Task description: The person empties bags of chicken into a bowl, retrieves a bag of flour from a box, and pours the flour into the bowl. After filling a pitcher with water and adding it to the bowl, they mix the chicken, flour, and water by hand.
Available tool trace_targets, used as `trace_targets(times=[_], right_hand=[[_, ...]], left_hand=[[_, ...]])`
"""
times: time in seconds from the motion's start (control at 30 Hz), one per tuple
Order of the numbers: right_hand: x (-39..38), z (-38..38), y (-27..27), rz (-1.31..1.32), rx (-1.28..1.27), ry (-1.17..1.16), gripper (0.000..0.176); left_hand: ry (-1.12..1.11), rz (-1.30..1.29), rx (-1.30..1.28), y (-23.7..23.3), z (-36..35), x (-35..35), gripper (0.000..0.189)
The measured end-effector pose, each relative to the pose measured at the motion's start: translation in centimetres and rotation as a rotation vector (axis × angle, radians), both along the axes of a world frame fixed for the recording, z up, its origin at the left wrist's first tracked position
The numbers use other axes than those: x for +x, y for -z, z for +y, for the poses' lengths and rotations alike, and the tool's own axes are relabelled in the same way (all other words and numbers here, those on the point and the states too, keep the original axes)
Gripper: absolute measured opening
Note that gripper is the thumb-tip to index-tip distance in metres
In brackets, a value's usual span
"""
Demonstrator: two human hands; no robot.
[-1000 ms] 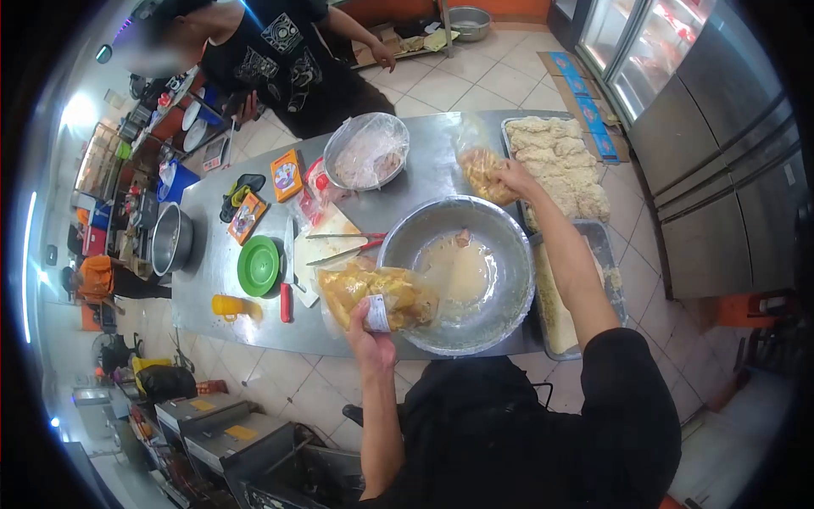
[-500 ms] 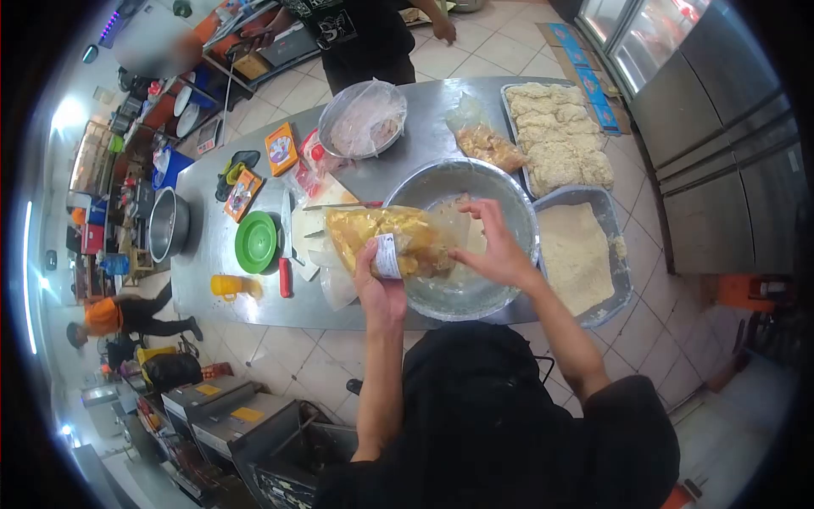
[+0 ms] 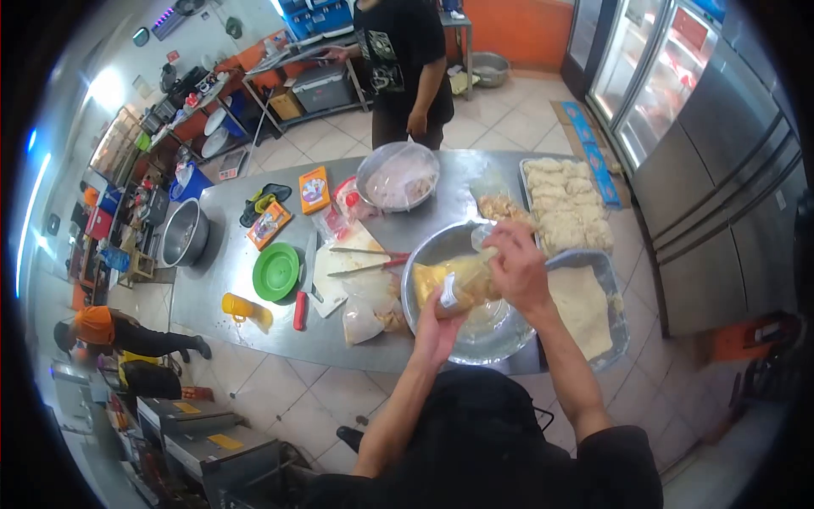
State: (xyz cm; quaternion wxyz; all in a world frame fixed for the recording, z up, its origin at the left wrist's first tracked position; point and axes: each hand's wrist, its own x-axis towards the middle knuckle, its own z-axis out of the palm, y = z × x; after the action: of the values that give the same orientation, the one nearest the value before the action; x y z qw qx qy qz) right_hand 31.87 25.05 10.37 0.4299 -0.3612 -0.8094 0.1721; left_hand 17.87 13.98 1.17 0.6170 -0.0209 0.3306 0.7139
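Observation:
A clear plastic bag of yellow marinated food pieces [image 3: 431, 278], with a white label on its side, hangs tilted over a large metal bowl [image 3: 500, 348]. My left hand [image 3: 438, 327] grips the bag from below, near the label. My right hand [image 3: 519, 270] is closed on the bag's right end, its fingers bunched at the plastic. What lies inside the bowl is mostly hidden by the bag and hands; some pale residue shows on its wall.
Right of the bowl stand a tub of breading flour [image 3: 578, 310] and a tray of breaded pieces [image 3: 566, 204]. Leftward lie a cutting board [image 3: 343, 271], a knife with a red handle [image 3: 300, 311], a green bowl [image 3: 276, 271] and a yellow cup [image 3: 237, 305]. A person [image 3: 403, 76] stands across the table.
The bag has moved right, over the metal bowl. My right hand has gone from spread fingers beside the bag to closed on its end. The camera view has tilted upward.

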Motion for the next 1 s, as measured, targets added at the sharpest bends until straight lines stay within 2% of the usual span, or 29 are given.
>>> trace_targets(times=[0.1, 0.13, 0.2, 0.23, 0.3, 0.33, 0.4, 0.5, 0.73, 0.8, 1.0], right_hand=[[-0.5, 0.2, -1.2, -0.106, 0.152, -0.121, 0.02], [-0.6, 0.2, -1.6, -0.16, 0.214, -0.179, 0.017], [-0.7, -0.3, -3.1, -0.187, 0.267, -0.197, 0.013], [-0.7, -0.5, -3.8, -0.219, 0.261, -0.201, 0.013], [-0.6, -1.2, -4.9, -0.284, 0.257, -0.213, 0.013], [-0.6, -1.3, -5.3, -0.29, 0.265, -0.215, 0.013], [-1.0, -1.5, -5.9, -0.285, 0.284, -0.238, 0.016], [-0.7, -1.6, -7.2, -0.301, 0.319, -0.237, 0.017], [0.6, -1.6, -8.3, -0.299, 0.361, -0.188, 0.018], [0.7, -1.6, -8.7, -0.305, 0.4, -0.158, 0.019], [1.4, 0.0, -8.6, -0.264, 0.345, -0.153, 0.021]], left_hand=[[0.376, -0.092, -0.041, 1.6, -1.2, -0.5, 0.055], [0.371, -0.095, -0.024, 1.7, -1.4, -1.5, 0.055], [0.955, 0.568, -0.44, 1.7, -1.4, -3.7, 0.051], [0.949, 0.576, -0.422, -0.4, -1.6, -3.7, 0.051], [0.601, 1.55, -0.383, -5.8, -3.4, -2.9, 0.048], [0.594, 1.546, -0.376, -5.5, -3.1, -2.6, 0.048], [-0.128, 1.99, 0.406, -4.6, -2.5, -1.6, 0.05], [-0.112, 2.136, 0.452, -6.1, -0.6, -0.5, 0.049], [-0.174, 2.222, 0.509, -9.3, 2.0, -0.5, 0.053], [-0.023, 2.265, 0.481, -10.0, 2.3, -0.1, 0.05], [0.015, 2.324, 0.548, -11.9, 3.5, 0.7, 0.036]])
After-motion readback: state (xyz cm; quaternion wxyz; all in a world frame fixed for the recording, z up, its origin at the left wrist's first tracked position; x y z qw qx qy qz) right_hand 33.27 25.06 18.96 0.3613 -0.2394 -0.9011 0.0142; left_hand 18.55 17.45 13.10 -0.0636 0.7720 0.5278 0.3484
